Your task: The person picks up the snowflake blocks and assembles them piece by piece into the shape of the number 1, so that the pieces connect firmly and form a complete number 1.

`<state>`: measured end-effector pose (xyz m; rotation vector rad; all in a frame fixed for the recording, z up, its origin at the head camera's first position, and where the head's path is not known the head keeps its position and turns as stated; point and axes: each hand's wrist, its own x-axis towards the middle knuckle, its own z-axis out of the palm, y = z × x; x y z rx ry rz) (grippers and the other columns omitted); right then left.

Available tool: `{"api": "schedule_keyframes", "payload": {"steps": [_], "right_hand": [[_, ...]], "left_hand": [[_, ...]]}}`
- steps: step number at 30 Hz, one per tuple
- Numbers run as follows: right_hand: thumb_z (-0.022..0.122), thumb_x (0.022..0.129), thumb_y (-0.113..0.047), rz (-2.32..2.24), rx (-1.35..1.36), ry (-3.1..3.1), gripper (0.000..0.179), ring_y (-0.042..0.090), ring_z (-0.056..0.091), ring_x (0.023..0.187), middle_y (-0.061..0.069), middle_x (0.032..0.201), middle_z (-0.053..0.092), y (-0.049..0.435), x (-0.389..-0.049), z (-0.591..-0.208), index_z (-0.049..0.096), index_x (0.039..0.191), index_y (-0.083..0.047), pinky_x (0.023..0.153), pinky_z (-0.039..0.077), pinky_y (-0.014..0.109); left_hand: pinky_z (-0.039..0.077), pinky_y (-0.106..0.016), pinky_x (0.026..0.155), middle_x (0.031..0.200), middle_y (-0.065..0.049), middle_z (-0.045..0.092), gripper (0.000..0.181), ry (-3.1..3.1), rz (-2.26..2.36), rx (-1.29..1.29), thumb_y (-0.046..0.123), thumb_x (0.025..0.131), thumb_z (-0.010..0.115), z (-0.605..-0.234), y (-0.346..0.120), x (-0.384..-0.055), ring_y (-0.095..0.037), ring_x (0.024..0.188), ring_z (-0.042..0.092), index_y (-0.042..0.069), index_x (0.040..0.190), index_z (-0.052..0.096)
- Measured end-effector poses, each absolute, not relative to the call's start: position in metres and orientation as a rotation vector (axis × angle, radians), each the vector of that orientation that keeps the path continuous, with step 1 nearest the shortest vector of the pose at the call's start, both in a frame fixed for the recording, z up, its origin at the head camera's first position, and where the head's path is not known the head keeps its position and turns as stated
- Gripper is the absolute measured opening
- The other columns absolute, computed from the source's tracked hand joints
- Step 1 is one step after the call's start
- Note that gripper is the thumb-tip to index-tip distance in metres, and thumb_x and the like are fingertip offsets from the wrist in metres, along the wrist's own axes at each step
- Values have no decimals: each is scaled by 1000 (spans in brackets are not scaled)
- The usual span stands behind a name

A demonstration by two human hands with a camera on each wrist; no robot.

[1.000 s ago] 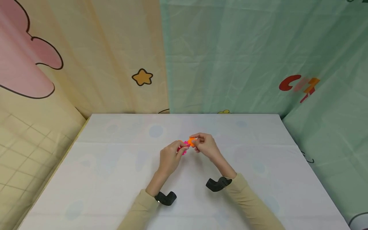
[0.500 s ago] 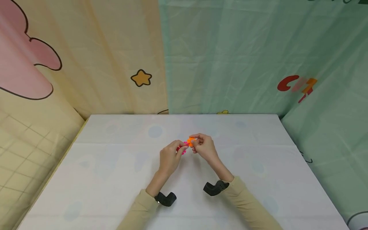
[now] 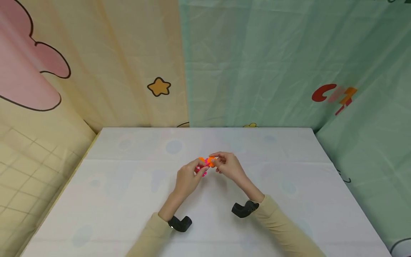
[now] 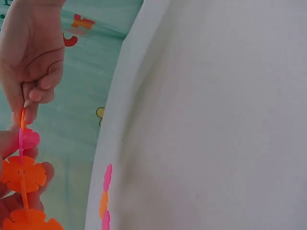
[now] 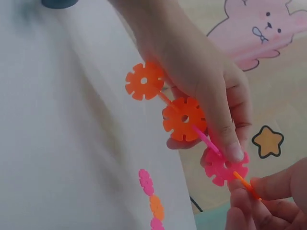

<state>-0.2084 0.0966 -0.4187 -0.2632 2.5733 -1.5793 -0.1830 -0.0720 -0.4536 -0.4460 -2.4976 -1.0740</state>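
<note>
Both hands meet over the middle of the table at a small chain of notched plastic discs. My left hand (image 3: 187, 177) pinches a pink disc (image 5: 221, 171), its thumb flat on the face. Linked to that disc and trailing back under the left palm are an orange disc (image 5: 180, 127) and a second orange disc (image 5: 135, 88). My right hand (image 3: 231, 165) pinches another orange disc (image 5: 248, 186) edge-on between thumb and fingers, its rim right at the pink one. In the left wrist view the left hand shows only as fingers (image 4: 8, 143) at the left edge.
A separate pink-orange-pink row of discs (image 5: 156, 208) shows against the white tabletop (image 3: 128, 200) in both wrist views. Patterned curtains (image 3: 257, 71) stand behind the table and at its sides. A black wrist camera (image 3: 245, 208) is strapped on each wrist.
Both hands have shifted slightly left and toward the body with the discs. The orange disc in the right hand now sits closer to the left fingers.
</note>
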Motion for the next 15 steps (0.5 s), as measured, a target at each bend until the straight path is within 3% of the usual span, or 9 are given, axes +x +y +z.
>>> {"api": "schedule_keyframes", "payload": {"steps": [5, 10, 15], "right_hand": [[56, 93, -7, -1461, -380, 2528, 33, 31, 62, 62, 23, 91, 68, 100, -209, -421, 63, 125, -4, 54, 52, 24], [59, 93, -10, -1528, -347, 2455, 34, 38, 61, 69, 26, 94, 67, 98, -212, -422, 61, 126, -3, 54, 51, 23], [61, 92, -13, -1611, -297, 2377, 33, 31, 60, 67, 25, 98, 69, 96, -215, -424, 62, 124, -5, 54, 50, 24]], "left_hand": [[40, -18, 50, 74, 2, 69, 14, -2543, -1164, -422, 18, 84, 74, -458, -81, -183, -7, 57, 53, 12, 94, 67], [42, -18, 51, 74, 1, 68, 17, -2544, -1177, -434, 21, 86, 73, -458, -86, -185, -9, 60, 57, 12, 98, 67], [44, -19, 54, 79, 0, 68, 23, -2562, -1185, -399, 26, 84, 75, -457, -88, -185, -10, 63, 55, 12, 100, 67]]}}
